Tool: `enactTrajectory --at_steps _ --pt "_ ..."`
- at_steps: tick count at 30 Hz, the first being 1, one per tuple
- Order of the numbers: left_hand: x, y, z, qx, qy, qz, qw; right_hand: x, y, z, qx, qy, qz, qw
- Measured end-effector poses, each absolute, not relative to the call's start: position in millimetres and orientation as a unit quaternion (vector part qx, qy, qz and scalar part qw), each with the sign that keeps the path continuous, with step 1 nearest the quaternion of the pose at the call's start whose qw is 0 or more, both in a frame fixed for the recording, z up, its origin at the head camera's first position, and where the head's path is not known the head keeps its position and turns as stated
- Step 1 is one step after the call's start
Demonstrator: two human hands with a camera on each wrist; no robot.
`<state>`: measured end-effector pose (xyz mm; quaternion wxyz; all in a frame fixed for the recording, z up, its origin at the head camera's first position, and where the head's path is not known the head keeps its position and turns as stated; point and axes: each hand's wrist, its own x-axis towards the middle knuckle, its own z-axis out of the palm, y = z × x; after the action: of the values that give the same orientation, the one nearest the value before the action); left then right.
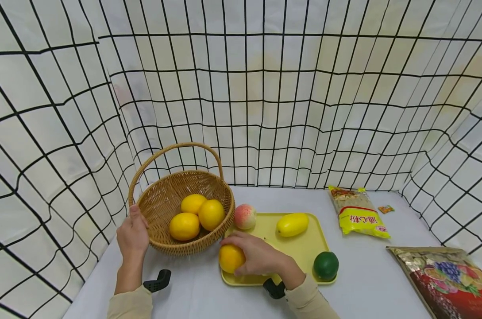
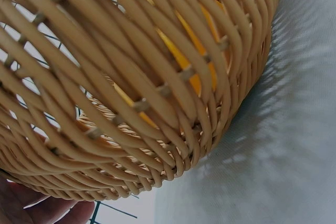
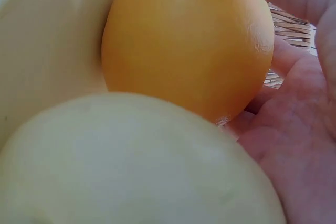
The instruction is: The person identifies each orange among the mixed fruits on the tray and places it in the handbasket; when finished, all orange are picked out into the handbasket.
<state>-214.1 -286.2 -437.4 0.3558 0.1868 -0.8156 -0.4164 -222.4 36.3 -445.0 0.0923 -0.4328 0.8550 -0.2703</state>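
Observation:
My left hand [image 1: 133,232] grips the left side of a wicker basket [image 1: 161,212], where the arched handle meets the rim. The basket tilts toward me, and in it lie three yellow-orange oranges [image 1: 184,226]. In the left wrist view the woven wall [image 2: 131,66] fills most of the frame, with orange colour showing through the gaps. At the left edge of the yellow tray [image 1: 312,248], my right hand [image 1: 260,254] holds another orange [image 1: 230,258] between thumb and fingers. A pale round fruit [image 3: 131,156] sits in front of it in the right wrist view.
A peach [image 1: 244,216] lies by the basket at the tray's back left corner. On the tray are a yellow oblong fruit [image 1: 292,224] and a dark green fruit [image 1: 326,266]. Food bags [image 1: 360,212] and a red fruit-print package [image 1: 448,279] lie to the right. Gridded cloth walls enclose the table.

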Motion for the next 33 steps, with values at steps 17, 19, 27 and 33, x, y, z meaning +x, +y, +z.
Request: enactTrajectory --at_steps 17,19,27,33 --pt "-213 -285 -436 0.189 -0.817 -0.416 0.352 -224 38 -446 -0.412 0.834 -0.352 0.099" --pt "-213 -285 -436 0.189 -0.817 -0.415 0.354 -224 37 -448 -0.402 0.834 -0.365 0.1" --pt "-213 -286 -438 0.186 -0.818 -0.414 0.354 -226 40 -445 -0.371 0.804 -0.448 0.12" --pt "-214 -286 -437 0.185 -0.815 -0.418 0.356 -230 49 -438 -0.346 0.782 -0.509 0.102"
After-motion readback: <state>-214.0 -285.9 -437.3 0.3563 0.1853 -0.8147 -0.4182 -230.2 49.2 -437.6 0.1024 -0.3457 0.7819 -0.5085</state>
